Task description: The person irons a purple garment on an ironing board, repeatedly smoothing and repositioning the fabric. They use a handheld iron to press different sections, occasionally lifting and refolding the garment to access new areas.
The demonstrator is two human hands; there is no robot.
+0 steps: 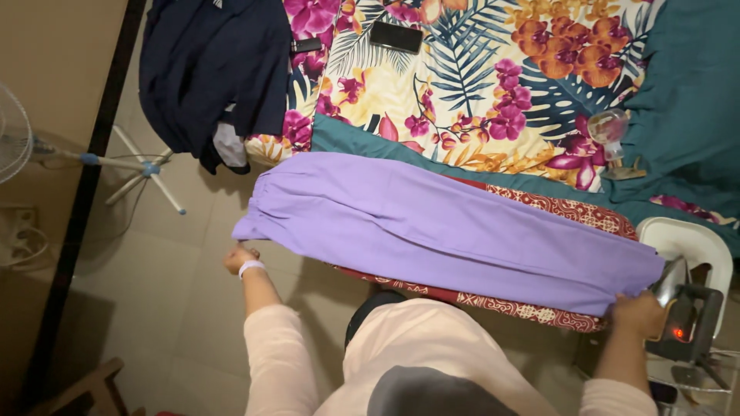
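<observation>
Both hands pinch opposite ends of a smooth lilac cloth garment point(432, 231) stretched flat over a red patterned ironing board point(555, 206): left hand point(240, 258) at the waistband, right hand point(638, 314) beside the iron point(682, 312).

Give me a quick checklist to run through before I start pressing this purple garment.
1. Smooth purple fabric garment lies flat along the red patterned ironing board: ok.
2. Left hand grips the garment's wide end: ok.
3. Right hand holds the narrow end: ok.
4. Grey metal iron parked beside the board, off the fabric: ok.
5. Iron's red light glowing: ok; whether it is hot enough: cannot tell.
6. Small creases near the wide end: not ok.
</observation>
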